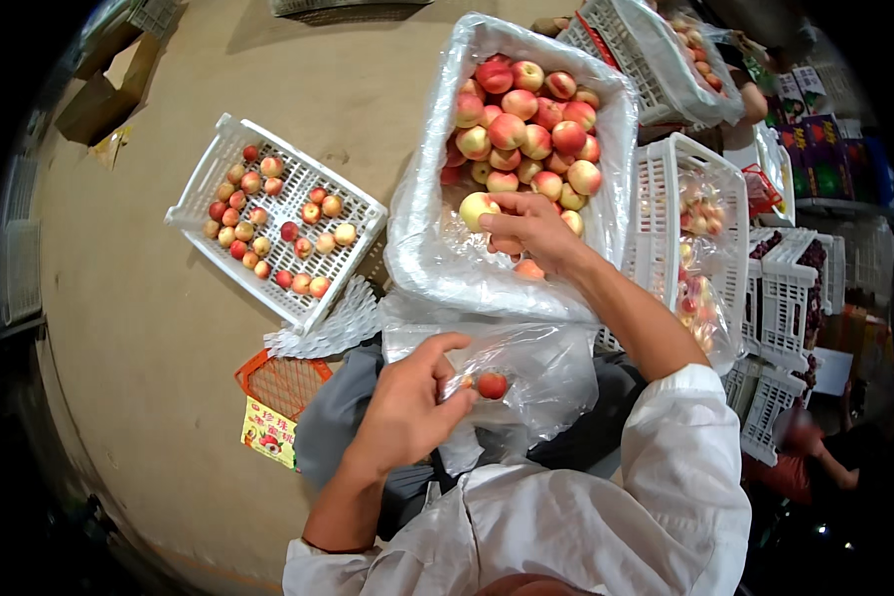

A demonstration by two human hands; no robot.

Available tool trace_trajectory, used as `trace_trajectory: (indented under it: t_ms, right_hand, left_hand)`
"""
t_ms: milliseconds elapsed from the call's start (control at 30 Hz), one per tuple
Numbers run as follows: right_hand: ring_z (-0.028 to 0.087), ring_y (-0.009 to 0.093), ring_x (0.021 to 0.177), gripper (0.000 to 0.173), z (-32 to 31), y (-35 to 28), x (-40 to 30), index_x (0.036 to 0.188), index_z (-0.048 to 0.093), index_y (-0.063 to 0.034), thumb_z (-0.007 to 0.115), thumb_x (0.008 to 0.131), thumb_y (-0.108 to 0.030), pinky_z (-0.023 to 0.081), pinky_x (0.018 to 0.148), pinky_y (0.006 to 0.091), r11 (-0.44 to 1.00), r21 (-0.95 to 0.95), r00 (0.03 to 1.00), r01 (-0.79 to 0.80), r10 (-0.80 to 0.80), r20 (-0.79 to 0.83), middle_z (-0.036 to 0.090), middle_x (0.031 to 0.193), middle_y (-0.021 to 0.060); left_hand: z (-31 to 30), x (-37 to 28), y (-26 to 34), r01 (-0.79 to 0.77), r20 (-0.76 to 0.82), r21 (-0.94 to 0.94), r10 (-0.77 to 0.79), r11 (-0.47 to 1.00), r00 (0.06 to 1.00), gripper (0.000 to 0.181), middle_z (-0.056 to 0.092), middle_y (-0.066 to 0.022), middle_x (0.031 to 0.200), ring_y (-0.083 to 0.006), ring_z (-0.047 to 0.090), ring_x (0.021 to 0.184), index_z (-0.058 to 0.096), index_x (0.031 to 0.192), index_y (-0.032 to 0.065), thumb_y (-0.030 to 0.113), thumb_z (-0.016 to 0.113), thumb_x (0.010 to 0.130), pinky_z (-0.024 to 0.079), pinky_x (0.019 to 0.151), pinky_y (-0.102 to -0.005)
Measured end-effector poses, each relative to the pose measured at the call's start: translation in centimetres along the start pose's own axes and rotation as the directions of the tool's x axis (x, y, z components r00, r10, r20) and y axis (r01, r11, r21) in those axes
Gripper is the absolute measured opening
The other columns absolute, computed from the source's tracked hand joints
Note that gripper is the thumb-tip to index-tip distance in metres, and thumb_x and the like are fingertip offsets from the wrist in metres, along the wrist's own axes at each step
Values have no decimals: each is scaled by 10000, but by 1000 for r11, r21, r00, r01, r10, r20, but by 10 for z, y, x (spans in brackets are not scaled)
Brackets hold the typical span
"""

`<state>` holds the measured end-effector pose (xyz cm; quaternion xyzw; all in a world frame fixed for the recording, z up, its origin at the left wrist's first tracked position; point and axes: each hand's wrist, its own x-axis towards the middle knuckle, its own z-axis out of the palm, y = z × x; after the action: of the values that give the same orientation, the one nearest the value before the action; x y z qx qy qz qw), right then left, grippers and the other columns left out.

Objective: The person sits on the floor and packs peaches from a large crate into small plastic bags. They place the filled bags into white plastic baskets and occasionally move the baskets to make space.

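Observation:
My right hand (533,231) grips a pale yellow nectarine (478,211) over the near end of a deep crate lined with clear plastic (447,272). Red and yellow nectarines (525,130) are heaped in the crate's far part, and a single orange-pink one (529,270) lies below my right hand. On my lap rests a clear plastic bag (551,372) with a red nectarine (492,385) in it. My left hand (417,395) hovers at the bag's left side, fingers apart and holding nothing. A small yellowish piece of fruit shows partly behind its fingertips.
A white slatted crate (279,294) with scattered nectarines stands left, beside white foam netting (328,328) and an orange basket (287,380) with a printed card. At right are a crate of bagged fruit (708,160), stacked crates (782,290) and other people's arms (751,100).

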<state>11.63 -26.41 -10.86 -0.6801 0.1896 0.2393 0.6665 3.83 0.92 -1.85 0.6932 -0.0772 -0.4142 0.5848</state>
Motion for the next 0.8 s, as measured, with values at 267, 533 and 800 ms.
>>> trace_trajectory:
  t_ms: [267,533,800]
  right_hand:
    - [638,132,918,467,7,-11,-145,1211,644,-6,777,821,-227,517,797,309,912,42,771,409,-370,518,695,1016,52]
    - [680,294,967,355,85,88,-140,1153,669,-47,683,857,-243,525,858,394,849,-517,979,104,4,203,691,1047,183]
    - [576,417,1067,312,103,133,-146,1111,668,-48,680,835,-192,509,821,506,609,-744,939,275,-337,71,614,1088,255]
  left_hand:
    - [11,8,-13,-79,-243,-670,-118,738,963,538,585,-36,913,-120,616,665,497,1342,-37,-76,682,838,560,505,-294]
    - [4,-14,-30,99,21,-856,-157,508,987,490,655,-87,1044,-71,577,631,499,1349,-13,-49,655,886,463,451,-227]
    - [14,-6,-22,-17,-44,-893,-49,450,998,547,611,-82,1070,-78,580,726,462,1383,-27,-84,627,864,452,539,-166]
